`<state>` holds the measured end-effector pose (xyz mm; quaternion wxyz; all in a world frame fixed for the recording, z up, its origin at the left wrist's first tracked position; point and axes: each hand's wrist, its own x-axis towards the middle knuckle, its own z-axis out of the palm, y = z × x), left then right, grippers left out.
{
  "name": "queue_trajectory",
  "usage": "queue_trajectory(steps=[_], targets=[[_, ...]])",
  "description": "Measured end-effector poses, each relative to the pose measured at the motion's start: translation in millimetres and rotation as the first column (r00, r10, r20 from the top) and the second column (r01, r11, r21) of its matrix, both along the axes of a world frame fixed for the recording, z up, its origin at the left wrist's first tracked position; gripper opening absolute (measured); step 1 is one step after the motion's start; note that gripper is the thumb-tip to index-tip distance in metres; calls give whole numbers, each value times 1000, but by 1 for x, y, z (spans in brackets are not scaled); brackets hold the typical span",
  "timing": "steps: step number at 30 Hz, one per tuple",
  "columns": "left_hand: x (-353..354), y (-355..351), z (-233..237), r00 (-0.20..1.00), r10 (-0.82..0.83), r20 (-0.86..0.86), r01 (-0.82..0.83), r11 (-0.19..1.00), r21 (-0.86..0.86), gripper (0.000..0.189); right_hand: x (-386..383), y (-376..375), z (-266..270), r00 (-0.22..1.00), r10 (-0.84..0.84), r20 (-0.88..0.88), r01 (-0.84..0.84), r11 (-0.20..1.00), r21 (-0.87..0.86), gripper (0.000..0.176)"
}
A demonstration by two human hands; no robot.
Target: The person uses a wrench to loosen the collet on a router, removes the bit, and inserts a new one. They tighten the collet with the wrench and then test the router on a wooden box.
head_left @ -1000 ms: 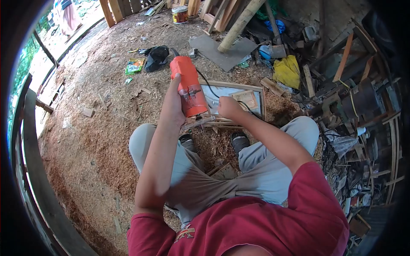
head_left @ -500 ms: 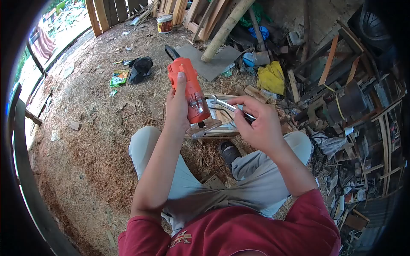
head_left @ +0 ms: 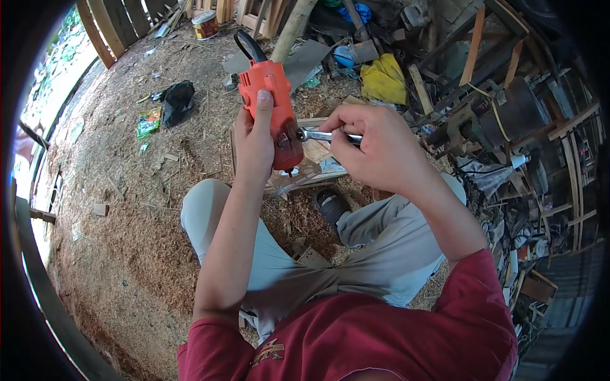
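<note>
An orange trim router [head_left: 267,82] is upright in my left hand [head_left: 255,143], whose fingers wrap round its body with the thumb along the front. The router's clear base points down and its black cord loops up from the top. My right hand [head_left: 378,143] is closed on a metal wrench [head_left: 318,135], held nearly level. The wrench's open jaw is right at the side of the router's lower housing. Below the router, between my knees, lies a wooden frame [head_left: 311,181] with pale sheets on it, partly hidden by my hands.
Wood shavings cover the ground [head_left: 127,254]. A black plastic bag [head_left: 178,101] and a green packet [head_left: 149,122] lie ahead to the left. A yellow cloth [head_left: 384,79], a pole [head_left: 293,28] and a motor-like machine [head_left: 511,111] stand ahead and right, among scrap wood.
The wrench has moved down and left, from beside the router to its lower housing. The router has turned slightly, and the whole view has shifted a little.
</note>
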<state>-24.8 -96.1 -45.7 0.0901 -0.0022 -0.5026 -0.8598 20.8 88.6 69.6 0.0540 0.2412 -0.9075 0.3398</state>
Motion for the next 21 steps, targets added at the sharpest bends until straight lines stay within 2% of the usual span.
queue_trajectory(steps=[1, 4, 7, 10, 13, 19, 21], targets=[[-1, 3, 1, 1000, -4, -6, 4, 1000, 3, 50, -2, 1, 3, 1000, -1, 1, 1, 1000, 9, 20], [0, 13, 6, 1000, 7, 7, -7, 1000, -10, 51, -4, 3, 22, 997, 5, 76, -20, 981, 195, 20], [-2, 21, 5, 1000, 10, -12, -10, 999, -34, 54, -13, 3, 28, 999, 31, 44, -42, 959, 279, 19], [-8, 27, 0, 999, 12, -41, -14, 999, -52, 55, -19, -1, 40, 994, 44, 102, -77, 935, 347, 18], [-12, 27, -3, 1000, 4, -27, -5, 999, -35, 55, -18, -9, 50, 986, -12, 169, -58, 913, 404, 17], [-11, 24, 1, 999, -7, -48, 4, 998, -64, 58, -12, -8, 33, 989, 106, 107, -142, 894, 425, 21], [-11, 23, 1, 998, -3, -60, -2, 997, -75, 58, -8, -8, 29, 994, 70, 84, -98, 906, 413, 20]])
